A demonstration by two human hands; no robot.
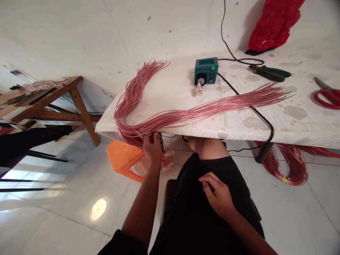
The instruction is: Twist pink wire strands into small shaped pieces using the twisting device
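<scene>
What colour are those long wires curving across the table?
The wires are a dusty, coppery pink, seen best in the head view.

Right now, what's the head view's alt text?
A left hand by a bundle of pink wires at the edge of a table; the right hand over the lap. Also on the table: teal control box, green-handled pliers, red-handled scissors.

Inside the bend of the pink wire bundle [191, 114], a hand could pass over bare table [164, 90]. The teal control box [206, 71] stands in the way rightward; beyond it, black cable [272, 132] and dark-handled pliers [272, 73] obstruct.
</scene>
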